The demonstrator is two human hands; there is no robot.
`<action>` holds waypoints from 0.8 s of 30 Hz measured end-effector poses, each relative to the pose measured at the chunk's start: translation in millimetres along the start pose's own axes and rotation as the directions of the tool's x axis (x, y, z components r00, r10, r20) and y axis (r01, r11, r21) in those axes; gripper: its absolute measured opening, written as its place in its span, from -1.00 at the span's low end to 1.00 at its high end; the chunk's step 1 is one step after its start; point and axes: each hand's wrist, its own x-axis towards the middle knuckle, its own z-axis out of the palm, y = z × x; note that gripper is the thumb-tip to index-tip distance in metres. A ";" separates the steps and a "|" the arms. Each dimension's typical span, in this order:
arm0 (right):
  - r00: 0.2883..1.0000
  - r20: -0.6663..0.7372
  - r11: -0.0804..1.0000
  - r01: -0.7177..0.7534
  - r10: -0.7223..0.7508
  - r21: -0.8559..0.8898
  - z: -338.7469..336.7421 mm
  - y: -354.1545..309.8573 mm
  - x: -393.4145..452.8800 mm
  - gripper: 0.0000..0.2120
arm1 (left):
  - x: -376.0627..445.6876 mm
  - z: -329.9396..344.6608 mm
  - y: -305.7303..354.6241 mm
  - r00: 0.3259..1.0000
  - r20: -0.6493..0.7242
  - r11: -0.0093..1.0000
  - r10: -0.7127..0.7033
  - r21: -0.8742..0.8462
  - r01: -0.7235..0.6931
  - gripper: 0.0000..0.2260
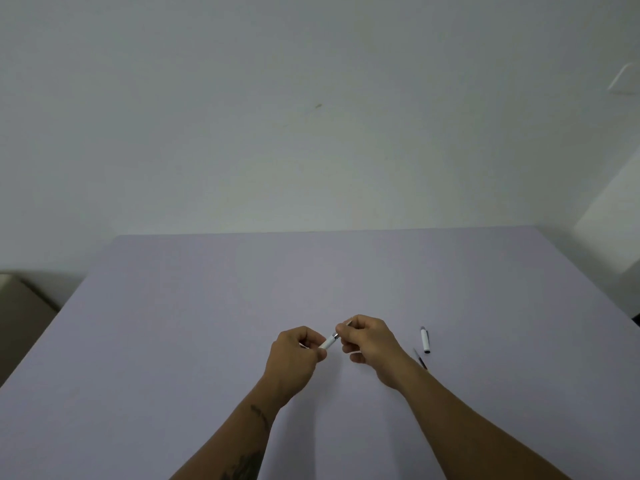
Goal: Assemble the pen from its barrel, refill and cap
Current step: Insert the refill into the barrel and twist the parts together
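Note:
Both hands meet above the middle of the lilac table (pixel 207 306). My left hand (pixel 298 355) pinches a white pen barrel (pixel 328 342) whose metal-ringed end points up and right. My right hand (pixel 369 341) is closed on a small pen piece right at that end; most of that piece is hidden by my fingers. On the table to the right lies the white cap (pixel 425 339) with a black tip. A thin dark refill (pixel 420 359) lies just below it, partly hidden behind my right wrist.
A plain pale wall rises behind the table's far edge. A beige box (pixel 20 313) stands on the floor past the left edge. A white block (pixel 609 233) stands at the far right corner.

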 end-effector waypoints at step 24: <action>0.995 0.032 0.985 -0.093 0.090 0.147 1.2 -3.9 0.9 -0.86 | 5.8 0.0 -3.3 1.000 0.008 1.000 -0.013 -0.014 0.013 -0.90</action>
